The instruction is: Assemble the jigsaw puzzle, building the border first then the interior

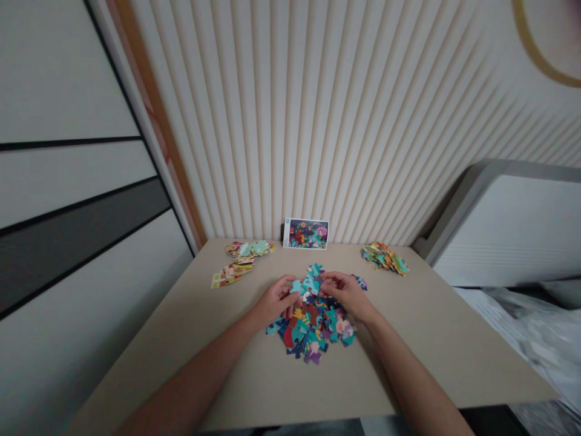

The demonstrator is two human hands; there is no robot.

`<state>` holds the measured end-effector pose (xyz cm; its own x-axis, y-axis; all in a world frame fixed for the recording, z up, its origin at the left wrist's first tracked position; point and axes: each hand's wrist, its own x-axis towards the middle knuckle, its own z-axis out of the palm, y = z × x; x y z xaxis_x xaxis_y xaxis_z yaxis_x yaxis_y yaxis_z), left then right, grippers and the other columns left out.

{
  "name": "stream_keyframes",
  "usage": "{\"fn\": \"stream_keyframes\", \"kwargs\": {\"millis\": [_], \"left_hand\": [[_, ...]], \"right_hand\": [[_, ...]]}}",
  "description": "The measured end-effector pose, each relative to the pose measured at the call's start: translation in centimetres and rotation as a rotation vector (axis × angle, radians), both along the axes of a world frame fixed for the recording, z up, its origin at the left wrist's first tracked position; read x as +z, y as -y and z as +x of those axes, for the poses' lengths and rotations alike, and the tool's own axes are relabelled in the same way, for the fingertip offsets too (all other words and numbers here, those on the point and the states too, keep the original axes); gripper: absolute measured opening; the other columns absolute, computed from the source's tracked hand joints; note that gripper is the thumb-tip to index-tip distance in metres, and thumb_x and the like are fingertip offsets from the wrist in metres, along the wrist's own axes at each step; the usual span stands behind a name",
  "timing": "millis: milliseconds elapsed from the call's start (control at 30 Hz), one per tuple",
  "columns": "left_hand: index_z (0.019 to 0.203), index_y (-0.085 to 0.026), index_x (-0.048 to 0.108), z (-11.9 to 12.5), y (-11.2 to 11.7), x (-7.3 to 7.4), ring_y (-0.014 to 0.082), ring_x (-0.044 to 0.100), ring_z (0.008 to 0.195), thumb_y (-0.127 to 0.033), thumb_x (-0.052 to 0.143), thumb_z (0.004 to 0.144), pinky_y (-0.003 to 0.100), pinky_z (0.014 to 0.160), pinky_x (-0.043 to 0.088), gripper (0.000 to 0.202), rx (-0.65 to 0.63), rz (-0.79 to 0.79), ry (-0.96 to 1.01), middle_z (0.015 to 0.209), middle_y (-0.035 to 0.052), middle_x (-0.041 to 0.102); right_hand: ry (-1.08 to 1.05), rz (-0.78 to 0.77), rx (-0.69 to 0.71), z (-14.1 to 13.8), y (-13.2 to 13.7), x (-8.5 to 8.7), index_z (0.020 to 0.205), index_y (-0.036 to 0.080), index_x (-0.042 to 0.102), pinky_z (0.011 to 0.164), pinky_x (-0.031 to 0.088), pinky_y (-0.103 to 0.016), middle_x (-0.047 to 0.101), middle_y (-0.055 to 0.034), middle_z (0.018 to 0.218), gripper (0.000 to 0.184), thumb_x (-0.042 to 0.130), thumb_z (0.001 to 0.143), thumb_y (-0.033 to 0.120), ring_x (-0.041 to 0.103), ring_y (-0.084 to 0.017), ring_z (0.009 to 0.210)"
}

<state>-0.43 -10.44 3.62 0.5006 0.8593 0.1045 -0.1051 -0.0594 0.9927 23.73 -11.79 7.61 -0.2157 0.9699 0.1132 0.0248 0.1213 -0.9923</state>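
Observation:
A heap of loose jigsaw pieces (313,330), mostly teal, red and purple, lies in the middle of the beige table (218,369). My left hand (276,300) and my right hand (345,290) meet over the far side of the heap. Both have their fingers curled and pinch teal pieces (307,284) held between them, just above the pile. Which hand holds which piece I cannot make out.
A smaller pile of pieces (242,260) lies at the back left, another pile (385,257) at the back right. A picture card (305,234) leans against the ribbed wall. A white and grey bed frame (503,224) stands to the right of the table.

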Motion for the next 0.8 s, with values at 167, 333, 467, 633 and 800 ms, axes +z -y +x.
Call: {"fn": "stream_keyframes", "kwargs": {"millis": [167, 333, 467, 633, 800], "left_hand": [[0.124, -0.019, 0.047, -0.1, -0.2, -0.6, 0.0087, 0.058, 0.042, -0.053, 0.07, 0.087, 0.017, 0.039, 0.041, 0.055, -0.029, 0.022, -0.004, 0.08, 0.0013, 0.072], [0.122, -0.019, 0.049, -0.1, 0.0, -0.3, 0.008, 0.057, 0.042, -0.052, 0.068, 0.088, 0.017, 0.039, 0.04, 0.051, -0.03, 0.02, -0.031, 0.081, 0.0013, 0.071], [0.118, -0.019, 0.051, -0.2, 0.2, 0.3, 0.0079, 0.057, 0.043, -0.052, 0.064, 0.092, 0.017, 0.04, 0.04, 0.044, 0.002, 0.042, -0.043, 0.08, 0.0002, 0.069], [0.12, -0.02, 0.049, -0.1, 0.0, 0.5, 0.0073, 0.057, 0.042, -0.054, 0.062, 0.091, 0.016, 0.037, 0.038, 0.046, 0.123, 0.032, -0.036, 0.081, -0.0015, 0.067], [0.123, -0.021, 0.048, -0.1, -0.3, 0.0, 0.0061, 0.055, 0.041, -0.053, 0.061, 0.091, 0.015, 0.036, 0.038, 0.047, 0.175, 0.021, -0.028, 0.084, -0.001, 0.067]], "right_hand": [[0.002, 0.023, 0.03, -0.3, 0.0, -0.5, 0.11, 0.018, 0.071, 0.074, 0.054, -0.031, 0.073, -0.0011, 0.078, 0.041, 0.081, 0.079, 0.043, 0.069, -0.017, 0.073], [0.084, 0.029, 0.071, -0.9, 0.4, -0.6, 0.111, 0.021, 0.073, 0.077, 0.054, -0.033, 0.075, -0.003, 0.086, 0.039, 0.078, 0.081, 0.046, 0.069, -0.019, 0.079], [0.34, 0.185, -0.15, 0.8, -0.1, -0.3, 0.109, 0.022, 0.077, 0.078, 0.052, -0.036, 0.077, -0.0081, 0.101, 0.036, 0.066, 0.089, 0.05, 0.066, -0.022, 0.082], [0.61, 0.254, -0.323, 4.9, -1.5, -1.0, 0.098, 0.02, 0.08, 0.075, 0.048, -0.036, 0.077, -0.0104, 0.091, 0.029, 0.068, 0.084, 0.043, 0.063, -0.024, 0.076], [0.664, 0.153, -0.037, 7.3, -1.0, -0.9, 0.08, 0.019, 0.078, 0.062, 0.043, -0.029, 0.07, -0.0022, 0.066, 0.023, 0.079, 0.072, 0.041, 0.056, -0.018, 0.063]]}}
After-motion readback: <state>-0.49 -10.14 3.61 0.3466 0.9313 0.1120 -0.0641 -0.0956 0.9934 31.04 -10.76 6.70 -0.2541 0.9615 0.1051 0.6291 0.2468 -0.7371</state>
